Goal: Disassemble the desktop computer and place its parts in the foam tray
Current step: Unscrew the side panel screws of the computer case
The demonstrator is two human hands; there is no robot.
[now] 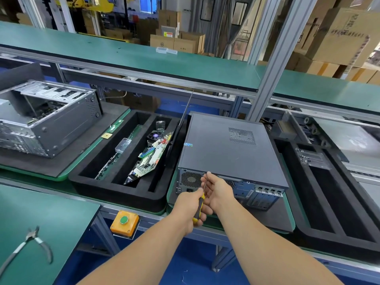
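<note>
A closed dark grey desktop computer (228, 147) lies on its side in front of me, its rear panel facing me. My left hand (190, 206) grips the yellow-and-black handle of a screwdriver (200, 202), whose thin shaft points up at the top edge of the rear panel. My right hand (218, 191) pinches the shaft near its tip, fingers touching the case edge. To the left sits a black foam tray (123, 192) holding a motherboard (152, 155), a fan and a long circuit board in its slots.
An opened, stripped computer case (45, 118) rests on a foam mat at far left. Pliers (30, 245) lie on the near green table. An orange box with a green button (124, 222) is mounted on the conveyor rail. Another foam tray (329, 204) stands to the right.
</note>
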